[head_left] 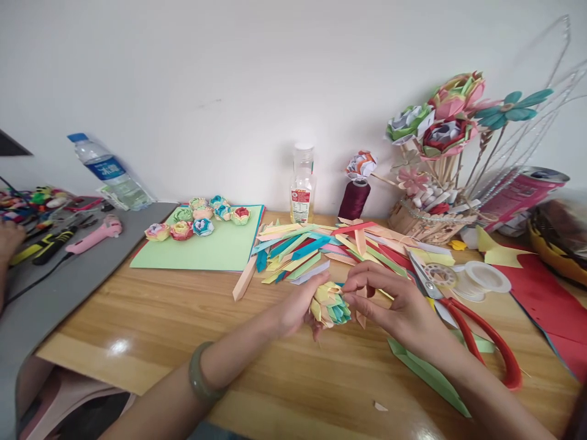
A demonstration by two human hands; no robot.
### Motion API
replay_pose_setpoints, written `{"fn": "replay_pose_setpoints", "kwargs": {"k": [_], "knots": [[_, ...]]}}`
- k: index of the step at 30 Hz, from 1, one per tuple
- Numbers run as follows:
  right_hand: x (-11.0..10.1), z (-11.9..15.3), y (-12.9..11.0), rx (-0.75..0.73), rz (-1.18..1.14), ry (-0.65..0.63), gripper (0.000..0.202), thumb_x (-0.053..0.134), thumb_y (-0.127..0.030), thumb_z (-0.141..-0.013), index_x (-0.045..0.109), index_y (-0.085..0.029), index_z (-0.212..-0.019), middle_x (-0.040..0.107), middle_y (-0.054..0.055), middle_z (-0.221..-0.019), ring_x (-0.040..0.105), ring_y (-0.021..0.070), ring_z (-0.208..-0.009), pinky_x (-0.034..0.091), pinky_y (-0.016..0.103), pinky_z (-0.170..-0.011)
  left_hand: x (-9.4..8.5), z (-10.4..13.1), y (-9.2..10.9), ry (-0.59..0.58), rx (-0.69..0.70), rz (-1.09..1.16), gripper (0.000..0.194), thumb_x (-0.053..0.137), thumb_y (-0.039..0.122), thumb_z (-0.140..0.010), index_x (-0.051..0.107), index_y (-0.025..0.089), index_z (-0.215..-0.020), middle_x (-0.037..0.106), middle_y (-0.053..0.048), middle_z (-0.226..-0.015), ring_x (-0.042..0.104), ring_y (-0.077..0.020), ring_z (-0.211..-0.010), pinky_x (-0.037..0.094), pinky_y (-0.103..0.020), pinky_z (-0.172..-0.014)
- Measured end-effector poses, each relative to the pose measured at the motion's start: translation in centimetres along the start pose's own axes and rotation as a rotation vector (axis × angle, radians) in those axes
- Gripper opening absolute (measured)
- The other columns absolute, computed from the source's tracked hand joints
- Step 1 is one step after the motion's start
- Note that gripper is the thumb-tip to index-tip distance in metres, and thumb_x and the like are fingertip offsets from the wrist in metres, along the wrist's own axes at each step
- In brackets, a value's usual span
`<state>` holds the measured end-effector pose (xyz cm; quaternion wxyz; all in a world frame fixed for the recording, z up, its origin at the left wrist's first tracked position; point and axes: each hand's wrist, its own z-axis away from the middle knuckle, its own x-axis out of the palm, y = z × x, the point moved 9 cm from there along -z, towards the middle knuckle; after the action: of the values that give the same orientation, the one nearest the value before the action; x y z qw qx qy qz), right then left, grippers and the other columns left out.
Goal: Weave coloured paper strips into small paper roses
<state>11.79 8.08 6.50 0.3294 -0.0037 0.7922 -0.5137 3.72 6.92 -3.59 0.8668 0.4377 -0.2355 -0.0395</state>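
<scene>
Above the wooden table, my left hand [298, 305] is closed round a small paper flower [331, 304] with yellow, green and blue folded petals. My right hand [389, 299] pinches at the flower's right edge, thumb and forefinger together. Whether a petal tip lies between those fingers is hard to see. Just behind both hands spreads a loose pile of folded paper strips [302, 247] in many colours. Scissors [458, 324] with red handles lie beside my right forearm, and a green folded strip [428, 376] is partly under that arm.
Several finished paper flowers [182, 230] sit on green paper [197, 255] at the left. A clear bottle [302, 189], purple thread spool [354, 198] and flower basket [431, 220] stand along the wall. Far left are a pink glue gun [97, 234] and another person's hand [11, 238].
</scene>
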Motion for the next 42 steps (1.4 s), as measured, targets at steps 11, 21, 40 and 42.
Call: {"fn": "replay_pose_setpoints", "kwargs": {"k": [11,21,40,42], "knots": [[0.9,-0.3,1.2,0.142,-0.112,-0.069,0.022,0.056,-0.035,-0.080,0.060,-0.017,-0.067,0.056,0.002,-0.072,0.050,0.0129,-0.063,0.040,0.024,-0.055,0.1,0.0,-0.2,0.007,-0.023,-0.048,0.050,0.035,0.059,-0.074,0.054,0.013,-0.064,0.052,-0.001,-0.050,0.043,-0.0084,-0.038,0.033,-0.018,-0.030],[1.8,-0.1,1.5,0.289,-0.379,-0.089,0.023,0.059,-0.035,-0.074,0.055,-0.017,-0.062,0.048,-0.001,-0.065,0.043,0.0107,-0.059,0.036,0.022,-0.053,1.8,0.1,-0.8,-0.266,-0.042,0.028,0.039,0.033,0.046,-0.078,0.054,0.014,-0.069,0.056,-0.004,-0.056,0.052,-0.0135,-0.045,0.036,-0.021,-0.032],[-1.9,1.1,-1.8,-0.080,0.093,0.312,0.003,0.055,-0.019,-0.080,0.057,-0.022,-0.081,0.054,0.002,-0.074,0.049,0.0123,-0.060,0.040,0.024,-0.050,1.2,-0.3,0.9,-0.250,0.099,0.274,0.051,0.041,0.062,-0.076,0.058,0.014,-0.085,0.056,-0.001,-0.065,0.049,-0.0072,-0.044,0.042,-0.019,-0.036],[-1.7,1.1,-2.2,-0.117,0.175,0.318,0.004,0.055,-0.018,-0.080,0.057,-0.021,-0.082,0.055,0.002,-0.074,0.050,0.0126,-0.059,0.041,0.025,-0.049,1.0,-0.1,1.6,-0.223,0.188,0.278,0.046,0.049,0.057,-0.075,0.058,0.015,-0.092,0.058,-0.001,-0.068,0.055,-0.0092,-0.051,0.047,-0.021,-0.044]]}}
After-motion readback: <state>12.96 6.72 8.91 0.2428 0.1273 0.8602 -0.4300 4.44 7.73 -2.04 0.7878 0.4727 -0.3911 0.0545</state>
